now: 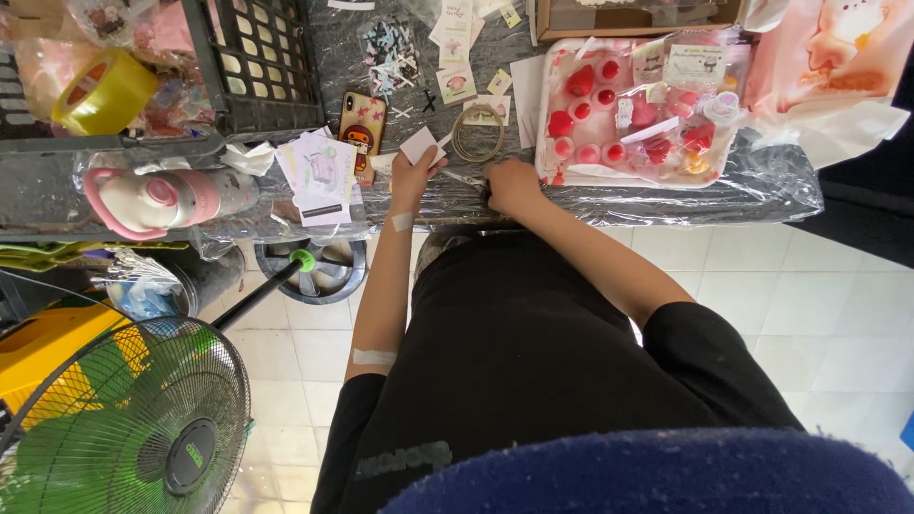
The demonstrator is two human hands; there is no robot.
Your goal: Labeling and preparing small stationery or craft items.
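Left hand (411, 176) pinches a white card (420, 145) at the table (666, 195) edge, just beside the phone (362, 121). Right hand (511, 183) rests curled, knuckles up, right of the card; whether it grips anything cannot be told. Wire ring (477, 133) lies behind both hands, tray (638, 109) farther right.

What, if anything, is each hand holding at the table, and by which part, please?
The left hand pinches a small white card by its lower edge. The right hand rests closed on the table; its contents cannot be told.

Bright, even daylight; wide-angle edge distortion.
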